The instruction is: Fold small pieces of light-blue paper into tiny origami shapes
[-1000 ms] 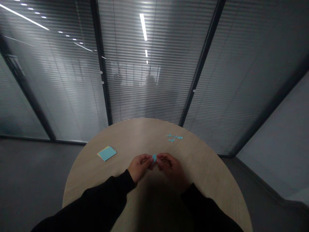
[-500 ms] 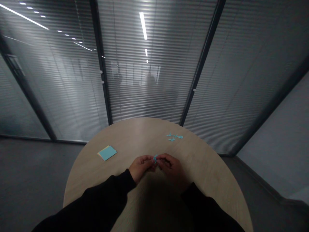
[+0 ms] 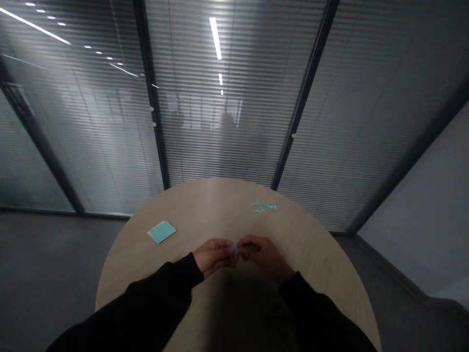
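Between my fingertips, over the middle of the table, is a small piece of folded light-blue paper [image 3: 235, 248]. My left hand [image 3: 215, 255] pinches it from the left, fingers closed. From the other side my right hand [image 3: 264, 255] holds it between thumb and forefinger. The fingers cover most of the paper, so its exact shape cannot be made out. Farther back on the right lie several small folded light-blue paper pieces [image 3: 260, 210], some with pointed ends. A stack of square paper sheets [image 3: 163, 231], light blue on top with a yellow edge beneath, rests at the left.
All of this is on a round wooden table [image 3: 205, 205]. Behind it stands a glass partition with blinds [image 3: 227, 156] and dark frame posts. At the right is a pale wall [image 3: 432, 205], and grey floor [image 3: 66, 259] surrounds the table.
Both hands have dropped slightly toward me with the folded paper still between them. The paper now looks narrower, with less of it showing. The paper pieces and the stack have stayed put.
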